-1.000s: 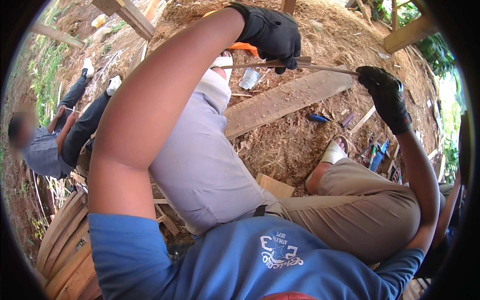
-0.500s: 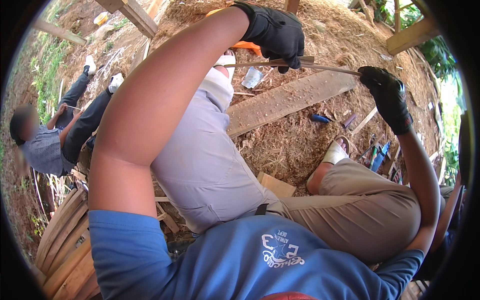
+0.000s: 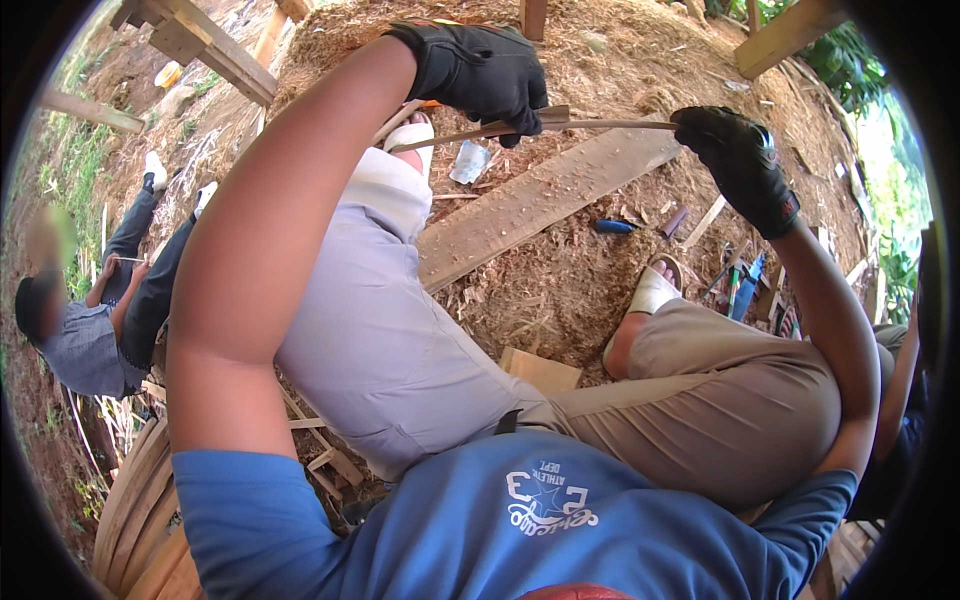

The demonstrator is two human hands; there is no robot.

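Person with legs spread, both hands gloved in black, arms reaching forward. Left grip (image 3: 485,85) closed around a thin wooden strip (image 3: 622,124), together with a short flat brown piece (image 3: 556,115); how the two meet is hidden by the fingers. Right grip (image 3: 735,165) clasps the strip's right-hand end. Strip held up between the hands, roughly level, its left end crossing in front of the left sandal (image 3: 425,160).

Beyond and below it: a broad plank (image 3: 550,195) on ground (image 3: 610,70) covered in shavings, a silvery scrap (image 3: 469,162) just beside it. Nearer, a blue handle (image 3: 613,227) and a purplish one (image 3: 674,222) lie near each other. Small wood block (image 3: 540,370) between the legs. Curved boards (image 3: 140,510) stacked at lower left. Far left, another person (image 3: 85,340) holds a thin pale stick (image 3: 127,260).
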